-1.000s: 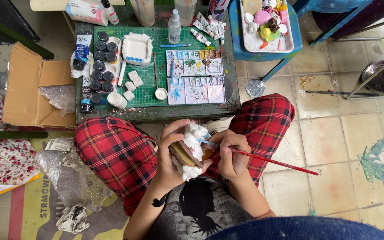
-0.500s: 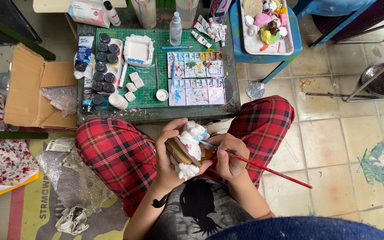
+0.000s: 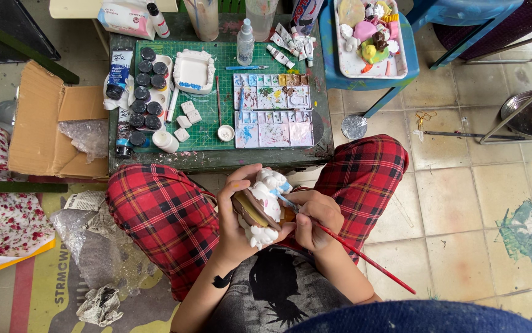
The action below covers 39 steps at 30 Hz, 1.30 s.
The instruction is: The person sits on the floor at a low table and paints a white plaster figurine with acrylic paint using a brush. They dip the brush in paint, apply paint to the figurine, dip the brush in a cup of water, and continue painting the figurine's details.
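The person is sitting cross-legged in red plaid trousers on the floor, and both hands are working over the lap, just in front of the low bench. The left hand is curling closed around a white plaster figurine, with the fingers wrapping its brown-painted side and the thumb lying near its top. The figurine is lying tilted in that hand, with its long axis running from upper right to lower left in the head view; its upper end is pointing toward the bench edge, and its lower, still white end is pointing down toward the person's chest.

The right hand is pinching a red-handled paintbrush closed between the fingers. The brush is slanting from lower right to upper left, with its handle end sticking out over the right thigh and its bristle tip touching the figurine near the upper end, where a patch of light blue is showing.

On the bench a green cutting mat is lying, and on it two paint palettes with many small wells are sitting side by side. Left of them a row of dark-lidded paint pots is standing, next to a white mould-like tray. A clear spray bottle is standing at the far edge of the mat. Beyond the bench's right corner, a blue stool is carrying a tray of small painted figures. An open cardboard box is lying on the floor to the left of the bench.
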Each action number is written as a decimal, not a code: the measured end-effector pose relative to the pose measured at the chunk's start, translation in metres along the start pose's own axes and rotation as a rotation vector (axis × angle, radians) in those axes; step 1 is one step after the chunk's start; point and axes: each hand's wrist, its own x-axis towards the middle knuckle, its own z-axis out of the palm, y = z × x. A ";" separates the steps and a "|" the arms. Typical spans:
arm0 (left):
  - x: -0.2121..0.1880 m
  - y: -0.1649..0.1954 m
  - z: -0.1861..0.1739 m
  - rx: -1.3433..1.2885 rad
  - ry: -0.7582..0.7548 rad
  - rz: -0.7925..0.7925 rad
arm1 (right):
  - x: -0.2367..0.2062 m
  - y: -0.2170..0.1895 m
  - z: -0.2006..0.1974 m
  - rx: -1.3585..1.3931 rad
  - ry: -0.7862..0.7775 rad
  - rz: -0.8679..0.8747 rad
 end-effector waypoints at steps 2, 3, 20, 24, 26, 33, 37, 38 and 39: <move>0.000 0.000 0.001 -0.012 0.001 0.005 | 0.001 -0.001 -0.001 0.025 0.000 0.025; 0.000 0.000 0.001 -0.013 0.000 0.005 | 0.002 -0.001 -0.001 0.038 -0.001 0.039; 0.006 0.039 0.000 -0.016 -0.001 0.061 | 0.016 -0.029 -0.011 0.148 0.052 0.045; 0.001 0.087 0.005 -0.176 -0.037 0.151 | 0.022 -0.070 -0.017 0.440 0.173 0.056; -0.006 0.114 0.006 -0.185 -0.037 0.201 | 0.024 -0.095 -0.022 0.447 0.172 -0.014; -0.019 0.195 0.010 -0.232 -0.063 0.323 | 0.046 -0.179 -0.043 0.430 0.190 -0.135; -0.029 0.241 0.012 -0.228 -0.049 0.364 | 0.055 -0.229 -0.060 0.446 0.191 -0.156; -0.030 0.252 0.012 -0.235 -0.039 0.372 | 0.058 -0.239 -0.061 0.446 0.198 -0.174; -0.031 0.262 0.014 -0.245 -0.032 0.382 | 0.061 -0.247 -0.063 0.444 0.207 -0.196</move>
